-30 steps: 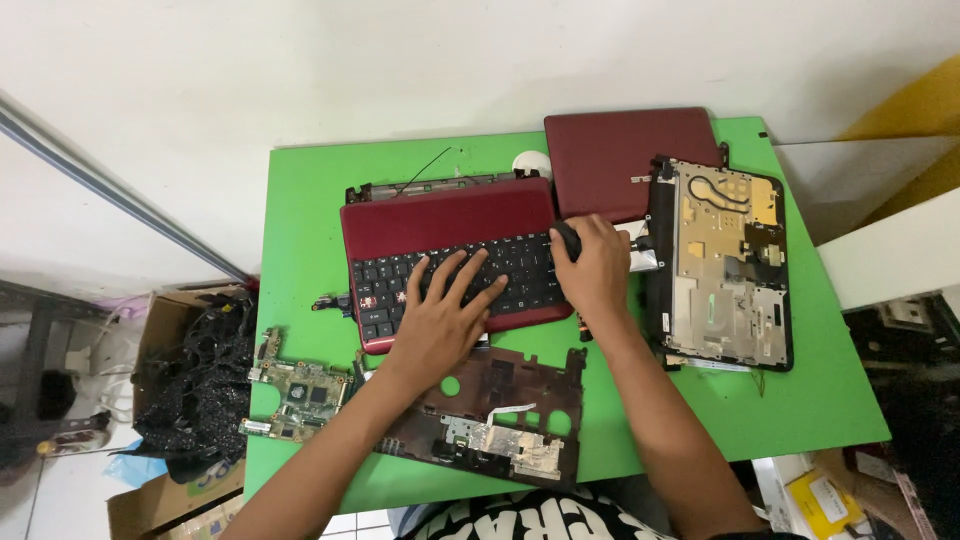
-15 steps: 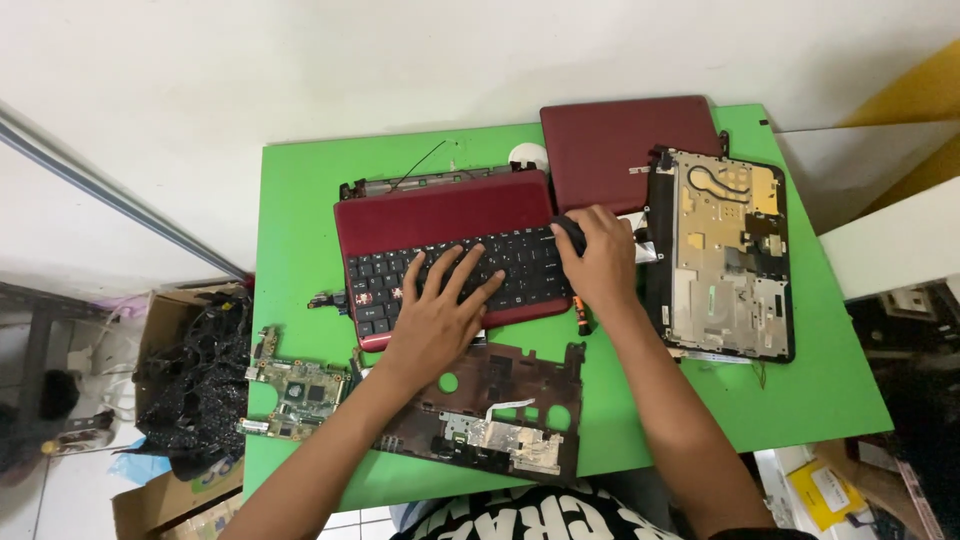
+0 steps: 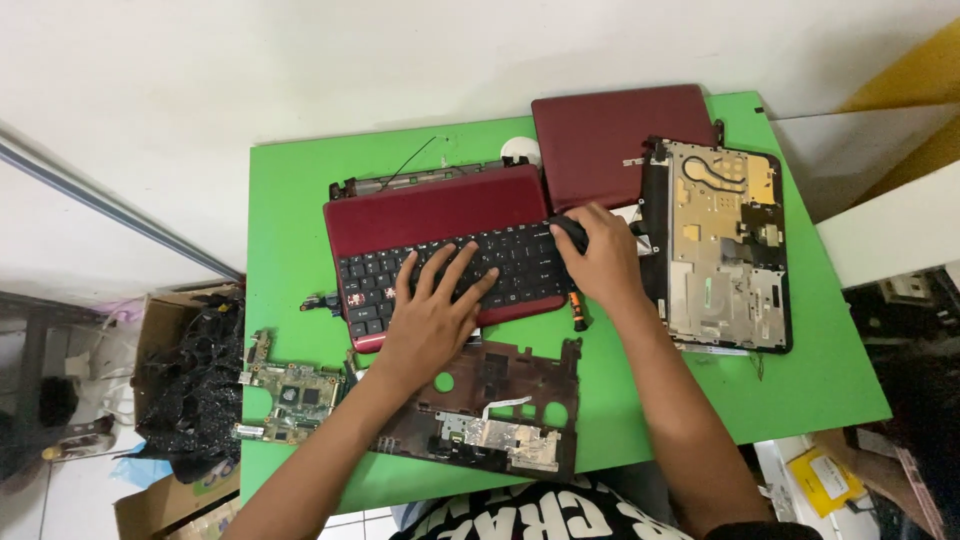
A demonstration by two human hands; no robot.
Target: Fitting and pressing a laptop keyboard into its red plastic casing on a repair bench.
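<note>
A red laptop top case with a black keyboard [image 3: 520, 262] lies on the green table [image 3: 300, 200]. My left hand [image 3: 432, 310] rests flat on the keys, fingers spread. My right hand [image 3: 600, 262] grips the keyboard's right end, fingers curled over its upper right corner. A small orange-and-black tool [image 3: 577, 312] lies just below that hand.
A red laptop lid [image 3: 620, 135] lies at the back. A bare metal-lined base shell [image 3: 725, 250] sits to the right, a dark palm-rest frame [image 3: 495, 405] in front, a green circuit board [image 3: 290, 390] at front left. A box of black cables [image 3: 190, 380] stands beside the table.
The view shifted slightly. My left hand slid a little down and left over the keys. My right hand stays at the keyboard's right end.
</note>
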